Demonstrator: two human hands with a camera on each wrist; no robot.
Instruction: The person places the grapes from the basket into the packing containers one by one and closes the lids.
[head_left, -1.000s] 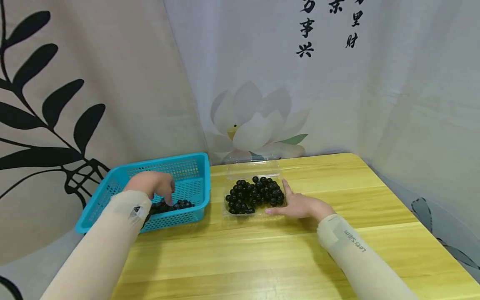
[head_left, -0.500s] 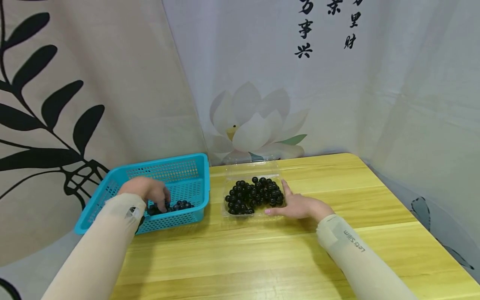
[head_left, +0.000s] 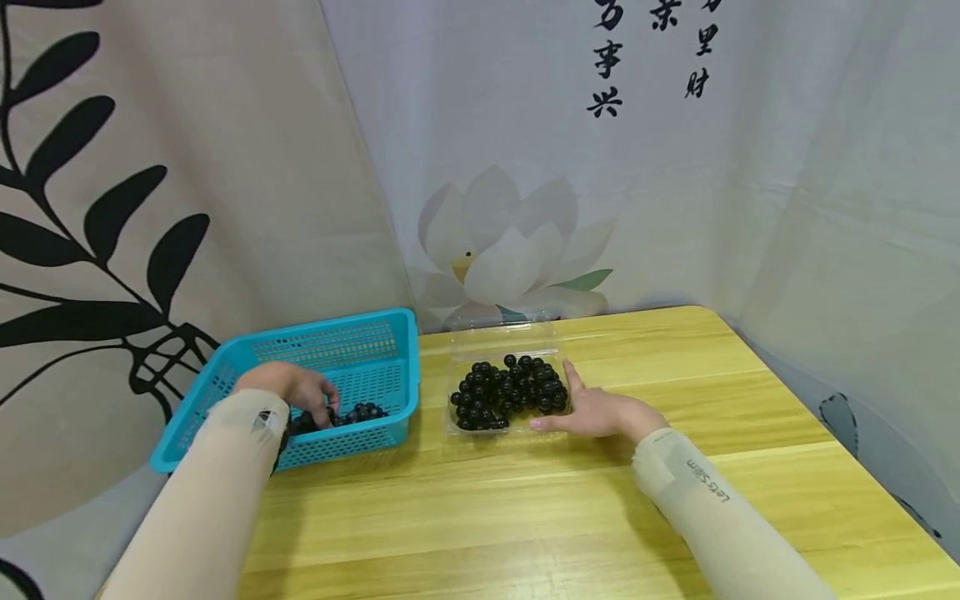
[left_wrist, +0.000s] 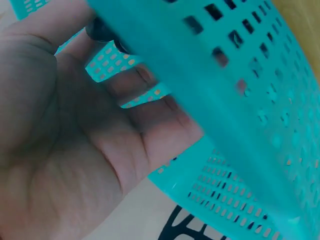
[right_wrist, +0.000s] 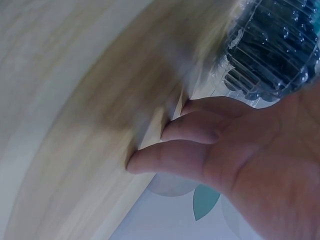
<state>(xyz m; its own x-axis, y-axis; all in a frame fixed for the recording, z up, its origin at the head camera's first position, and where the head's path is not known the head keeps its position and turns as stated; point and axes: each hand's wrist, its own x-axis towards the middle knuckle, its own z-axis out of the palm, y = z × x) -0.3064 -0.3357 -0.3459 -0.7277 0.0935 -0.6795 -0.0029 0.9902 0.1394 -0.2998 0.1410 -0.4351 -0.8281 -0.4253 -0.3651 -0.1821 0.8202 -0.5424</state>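
Note:
My left hand [head_left: 288, 390] reaches into a blue plastic basket [head_left: 408, 375], fingers bent down among dark grapes [head_left: 363, 412] along its near side. In the left wrist view, a dark grape [left_wrist: 100, 30] sits between thumb and index finger; the basket rim hides part of the fingertips. The other fingers of that hand are loosely bent. A clear plastic box [head_left: 504, 337] with its lid folded back holds a heap of shiny black grapes [head_left: 510, 392]. My right hand [head_left: 596, 411] rests against the box's right side, thumb and fingers spread, fingertips on the table in the right wrist view.
The basket and the box stand side by side on a yellow wood-grain table [head_left: 465, 517], with a gap between them. A printed curtain [head_left: 525, 150] hangs right behind the table's back edge.
My left hand has shifted slightly left and lower among the grapes in the basket, its fingers closing in on them. The right hand and the box have stayed in place.

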